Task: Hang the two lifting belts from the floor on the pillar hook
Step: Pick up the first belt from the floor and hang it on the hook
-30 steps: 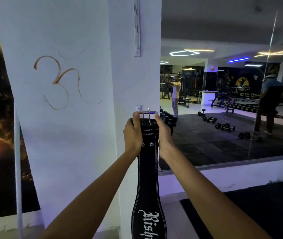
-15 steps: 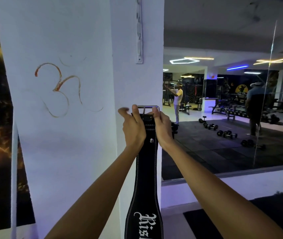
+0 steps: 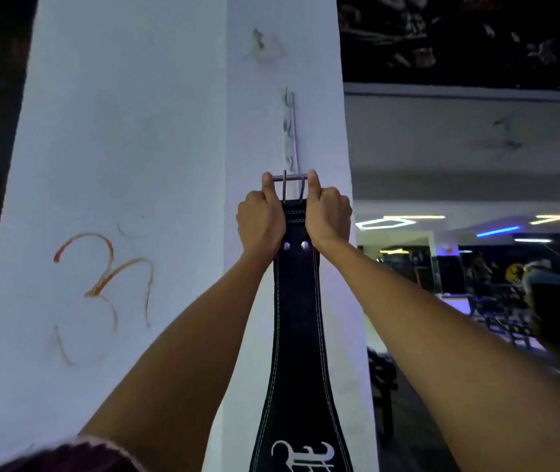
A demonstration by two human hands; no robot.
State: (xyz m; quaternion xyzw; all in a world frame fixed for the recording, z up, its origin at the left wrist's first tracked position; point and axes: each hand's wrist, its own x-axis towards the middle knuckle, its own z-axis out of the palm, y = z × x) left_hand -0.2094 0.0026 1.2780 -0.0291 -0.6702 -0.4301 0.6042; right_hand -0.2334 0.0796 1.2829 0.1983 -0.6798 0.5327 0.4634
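A black leather lifting belt (image 3: 297,318) with white stitching and white lettering hangs straight down against the white pillar (image 3: 128,165). My left hand (image 3: 261,223) and my right hand (image 3: 328,216) grip its top end on either side, thumbs up against the metal buckle bar (image 3: 289,177). The buckle sits just below the lower end of a white hook rail (image 3: 289,131) fixed upright on the pillar's narrow face. Only one belt is in view.
An orange symbol (image 3: 105,284) is painted on the pillar's wide face. To the right, a mirror wall (image 3: 476,267) reflects gym benches, lights and a person. A dark poster borders the pillar at the left edge.
Both hands have lifted the belt's buckle upward along the pillar, from well below the hook rail to just under its lower end. My view has tilted upward.
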